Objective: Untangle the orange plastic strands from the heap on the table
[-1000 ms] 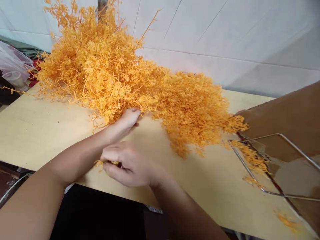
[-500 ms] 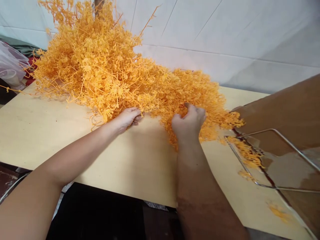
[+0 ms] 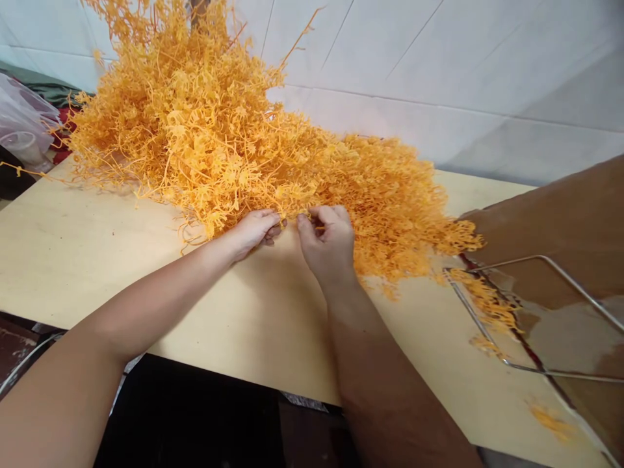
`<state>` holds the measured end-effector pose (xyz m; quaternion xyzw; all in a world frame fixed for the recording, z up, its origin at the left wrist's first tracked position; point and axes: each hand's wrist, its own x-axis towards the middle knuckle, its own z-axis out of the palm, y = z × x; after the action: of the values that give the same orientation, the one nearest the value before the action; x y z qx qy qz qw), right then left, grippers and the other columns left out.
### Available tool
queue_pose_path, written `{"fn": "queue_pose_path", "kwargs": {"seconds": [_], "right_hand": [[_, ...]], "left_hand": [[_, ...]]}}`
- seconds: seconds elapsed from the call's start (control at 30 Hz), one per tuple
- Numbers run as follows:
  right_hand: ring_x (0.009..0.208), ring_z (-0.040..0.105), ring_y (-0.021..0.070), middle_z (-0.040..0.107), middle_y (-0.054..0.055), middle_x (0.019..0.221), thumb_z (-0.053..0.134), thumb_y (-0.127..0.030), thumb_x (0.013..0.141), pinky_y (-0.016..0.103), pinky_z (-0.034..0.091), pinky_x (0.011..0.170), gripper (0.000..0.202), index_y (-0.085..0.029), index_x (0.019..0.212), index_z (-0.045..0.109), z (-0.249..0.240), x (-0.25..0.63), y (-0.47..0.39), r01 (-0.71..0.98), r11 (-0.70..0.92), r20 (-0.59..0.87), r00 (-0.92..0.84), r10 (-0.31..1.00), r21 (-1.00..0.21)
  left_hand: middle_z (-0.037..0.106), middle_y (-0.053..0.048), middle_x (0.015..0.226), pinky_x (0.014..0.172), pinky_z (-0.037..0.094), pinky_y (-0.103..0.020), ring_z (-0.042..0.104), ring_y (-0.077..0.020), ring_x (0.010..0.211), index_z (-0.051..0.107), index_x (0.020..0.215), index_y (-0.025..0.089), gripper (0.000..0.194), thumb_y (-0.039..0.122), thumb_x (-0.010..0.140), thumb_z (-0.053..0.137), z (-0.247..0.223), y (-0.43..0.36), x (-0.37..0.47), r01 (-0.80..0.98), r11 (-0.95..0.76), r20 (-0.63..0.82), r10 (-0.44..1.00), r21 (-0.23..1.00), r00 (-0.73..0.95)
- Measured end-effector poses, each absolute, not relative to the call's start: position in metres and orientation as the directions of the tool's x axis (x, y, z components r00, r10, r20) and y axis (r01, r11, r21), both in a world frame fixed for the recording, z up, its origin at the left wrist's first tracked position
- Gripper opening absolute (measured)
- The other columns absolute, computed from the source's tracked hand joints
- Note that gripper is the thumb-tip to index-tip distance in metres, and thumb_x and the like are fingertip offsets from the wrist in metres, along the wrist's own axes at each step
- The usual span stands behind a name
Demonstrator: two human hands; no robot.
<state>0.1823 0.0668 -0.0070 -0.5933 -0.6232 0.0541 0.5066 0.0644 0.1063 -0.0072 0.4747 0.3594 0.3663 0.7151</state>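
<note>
A big tangled heap of orange plastic-looking sprigs [image 3: 195,123], with thin stems and small star-shaped tips, stands on the pale table. My left hand [image 3: 257,233] is at the front edge of this heap, its fingers closed in a pinch on an orange sprig. Just to the right, my right hand [image 3: 329,244] pinches at the same sprig, thumb against forefinger. A small gap separates the two hands. Behind my right hand a lower, denser orange mass [image 3: 400,208] spreads to the right. The fine stem ends between my fingers are partly hidden.
A brown cardboard box [image 3: 560,260] stands at the right, with a bent metal wire frame [image 3: 507,364] against it. Loose orange bits [image 3: 550,419] lie on the pale tabletop [image 3: 234,325]. At the far left are a clear plastic bag [image 3: 22,107] and a cup [image 3: 22,146].
My right hand has moved left, from over the lower orange mass to beside my left hand, and its fingers have come together in a pinch. My left hand has stayed nearly in place.
</note>
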Motion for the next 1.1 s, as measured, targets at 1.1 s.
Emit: {"fn": "queue_pose_path", "kwargs": {"seconds": [1.1], "right_hand": [[0.059,0.037,0.0121,0.038,-0.002,0.060,0.050,-0.031,0.078,0.028,0.031,0.059,0.024,-0.020,0.058,0.042,0.001,0.181,0.045,0.506,0.217,0.468,0.445,0.764,-0.835]], "left_hand": [[0.052,0.004,0.054,0.059,0.032,-0.016,0.045,-0.0035,0.052,0.051,0.062,0.012,0.026,0.017,0.087,0.042,-0.003,0.103,0.063,-0.221,0.315,-0.121,0.783,0.923,0.610]]}}
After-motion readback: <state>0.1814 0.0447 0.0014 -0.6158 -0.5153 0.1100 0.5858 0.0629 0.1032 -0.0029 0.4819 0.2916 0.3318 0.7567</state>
